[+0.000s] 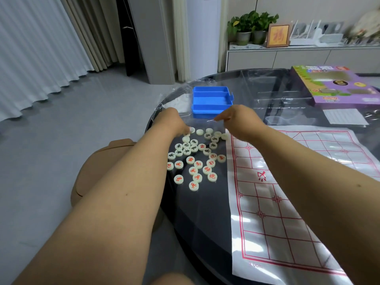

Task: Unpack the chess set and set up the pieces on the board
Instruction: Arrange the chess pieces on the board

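Several cream round chess pieces with red or black characters lie loose on the dark round table, left of the board. The board is a shiny white sheet with a red grid, spread flat on the right. My left hand reaches over the far edge of the pile with its fingertips down on the pieces; what it holds is hidden. My right hand hovers above the pile's far right, its fingers pinched on the edge of a clear plastic bag. The empty blue piece box stands just beyond both hands.
A purple game box and a white lined sheet lie at the table's far right. A tan stool stands on the floor left of the table. Cabinet with potted plants behind.
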The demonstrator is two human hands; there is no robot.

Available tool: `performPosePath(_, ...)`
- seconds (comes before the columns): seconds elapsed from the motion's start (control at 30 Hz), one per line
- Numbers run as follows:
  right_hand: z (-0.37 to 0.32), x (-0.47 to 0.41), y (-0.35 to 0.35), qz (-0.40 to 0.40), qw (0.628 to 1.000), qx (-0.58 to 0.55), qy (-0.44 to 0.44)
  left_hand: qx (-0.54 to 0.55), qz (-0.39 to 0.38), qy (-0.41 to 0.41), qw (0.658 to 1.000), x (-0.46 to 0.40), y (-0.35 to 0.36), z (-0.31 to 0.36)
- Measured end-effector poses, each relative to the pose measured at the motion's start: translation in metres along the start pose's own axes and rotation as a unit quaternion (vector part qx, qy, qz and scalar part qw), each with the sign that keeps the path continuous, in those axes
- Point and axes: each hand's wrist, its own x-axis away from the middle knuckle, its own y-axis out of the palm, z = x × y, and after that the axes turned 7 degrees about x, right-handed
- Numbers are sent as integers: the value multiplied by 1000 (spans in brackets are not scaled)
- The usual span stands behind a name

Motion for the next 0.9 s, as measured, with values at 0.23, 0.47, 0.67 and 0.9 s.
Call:
performPosePath(0.23, 7, -8, 2, -43, 996, 78, 15, -23, -42, -19, 999, -10, -1, 6)
performPosePath(0.47, 4, -9, 9, -90, 988, 126, 7, 7, -67, -11, 998, -10, -5, -4)
performPosePath(0.67, 1, -11, 12, -91, 989, 119, 3, 24, -67, 22, 997, -6, -10, -11)
performPosePath(0.9, -3, -11, 12, -91, 985, 144, -7, 140, -4, 54, 989, 22, -22, -41)
